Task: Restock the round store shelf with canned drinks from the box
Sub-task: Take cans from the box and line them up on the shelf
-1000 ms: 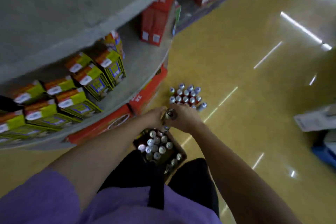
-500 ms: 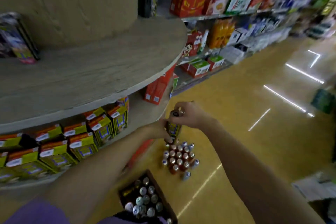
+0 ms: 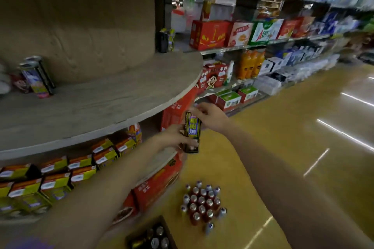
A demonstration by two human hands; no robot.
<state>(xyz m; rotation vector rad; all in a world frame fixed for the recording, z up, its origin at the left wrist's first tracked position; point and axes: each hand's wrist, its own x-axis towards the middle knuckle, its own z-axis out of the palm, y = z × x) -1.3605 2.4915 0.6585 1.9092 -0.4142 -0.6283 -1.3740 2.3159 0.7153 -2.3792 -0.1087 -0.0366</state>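
Observation:
Two dark cans with yellow and purple labels are stacked one on the other in mid-air, just off the edge of the round grey shelf (image 3: pixel 105 103). My right hand (image 3: pixel 210 116) grips the upper can (image 3: pixel 192 126) from its top. My left hand (image 3: pixel 174 137) grips the lower can (image 3: pixel 191 146) from the side. The cardboard box (image 3: pixel 150 236) with more cans sits on the floor at the bottom edge. Two like cans (image 3: pixel 37 76) stand at the shelf's left.
A cluster of several small red and silver cans (image 3: pixel 202 203) stands on the yellow floor. Yellow-green cartons (image 3: pixel 60 176) fill the lower round tier, with red cases (image 3: pixel 157 184) below. A long wall shelf (image 3: pixel 263 46) of boxed drinks runs to the right.
Both hands have risen with the cans from the box up towards the round shelf's edge. The view has tilted upward, and the box has dropped to the bottom of the frame.

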